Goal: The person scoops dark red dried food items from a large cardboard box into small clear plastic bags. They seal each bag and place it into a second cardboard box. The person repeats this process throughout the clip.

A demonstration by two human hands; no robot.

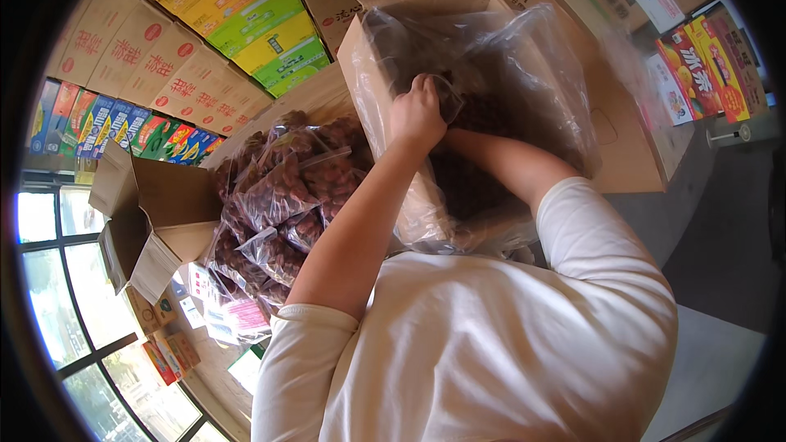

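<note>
My left hand (420, 112) is over the left side of an open cardboard box (408, 196), its fingers closed on the edge of a small clear plastic bag (451, 100). My right forearm (509, 156) reaches into the box from the right. The right hand itself is hidden behind my left wrist and the bag. A large clear plastic liner (540, 67) lines the box and folds out over its rim. Dark dried fruits, apparently red jujubes (473, 187), lie in shadow inside. Left of the box are piled several filled zip bags of jujubes (279, 196).
An open empty carton (178, 190) stands left of the pile. Stacked cartons (166, 67) and yellow-green boxes (245, 6) rise behind. A large flat carton (620, 135) lies to the right, with colourful snack boxes (694, 73) beyond. Windows (92, 282) are at far left.
</note>
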